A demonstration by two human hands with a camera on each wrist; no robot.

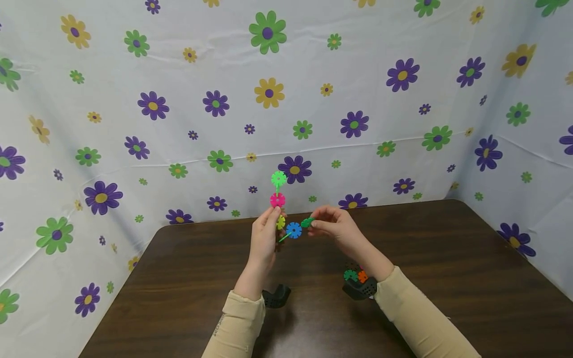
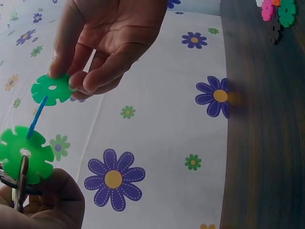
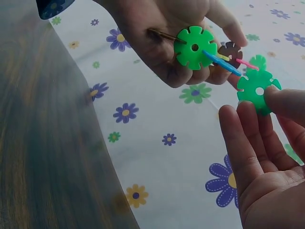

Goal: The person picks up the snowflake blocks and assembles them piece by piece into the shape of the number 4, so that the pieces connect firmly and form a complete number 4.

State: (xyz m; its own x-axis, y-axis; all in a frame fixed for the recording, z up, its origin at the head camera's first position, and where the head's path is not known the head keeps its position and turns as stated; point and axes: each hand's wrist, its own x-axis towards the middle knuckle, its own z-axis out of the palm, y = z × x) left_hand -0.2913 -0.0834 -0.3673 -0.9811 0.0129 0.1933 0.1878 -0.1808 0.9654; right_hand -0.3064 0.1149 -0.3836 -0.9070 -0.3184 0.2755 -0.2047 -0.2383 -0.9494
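My left hand (image 1: 263,236) grips a chain of notched plastic flower discs above the table. A bright green disc (image 1: 279,178) tops it, with a pink disc (image 1: 277,200) and a yellow disc (image 1: 280,222) below. Lower on the chain, a blue disc (image 1: 294,230) sits crosswise in a slot of another green disc (image 3: 186,52). Between thumb and fingers, my right hand (image 1: 340,228) pinches a green disc (image 2: 43,90) right at the blue disc's free edge. The left fingers hide part of the chain.
Under my right wrist, a small pile of loose discs, among them a green one (image 1: 350,275) and an orange one (image 1: 362,276), lies on the dark wooden table (image 1: 201,268). A white flowered sheet (image 1: 233,64) hangs behind the table and along its sides.
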